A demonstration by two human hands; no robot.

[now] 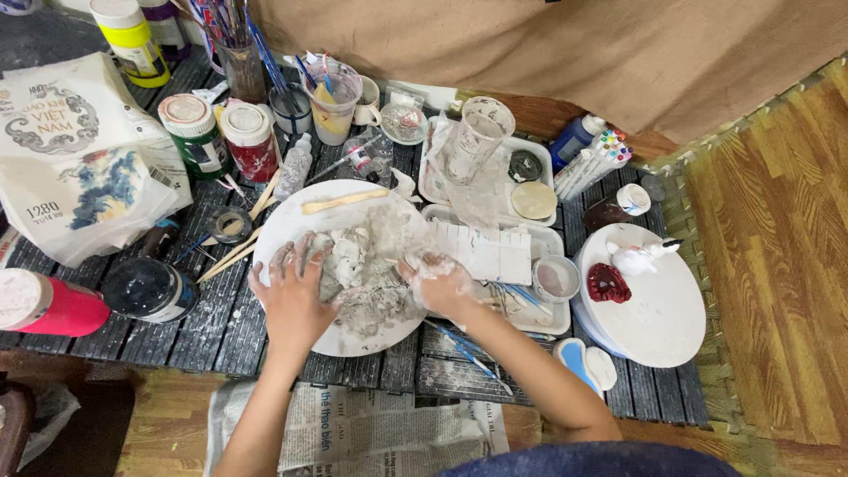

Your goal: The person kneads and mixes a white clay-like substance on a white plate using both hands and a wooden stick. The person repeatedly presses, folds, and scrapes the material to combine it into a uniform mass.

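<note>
Two clay-smeared hands, your left hand (pixel 296 296) and right hand (pixel 439 284), press with fingers spread into crumbly grey clay (pixel 367 269) on a round white board (pixel 300 221). Paint jars (pixel 196 132) crowd the dark slatted table (pixel 221 327) beside wooden flooring (pixel 777 247).

Both hands, the left hand (pixel 296 296) and the right hand (pixel 442 284), are looking chalky and matt, smeared with pale grey clay (pixel 358 274) that is lying rough and crumbly between them on a smooth white round board (pixel 291 221). The desk (pixel 212 327) beneath is showing dark slatted wood, paint-flecked and worn. Just beyond the fingers a wooden stick (pixel 344 200) is looking dry and pale. Near the wrists, newspaper (pixel 371 433) is lying creased and matt.
</note>
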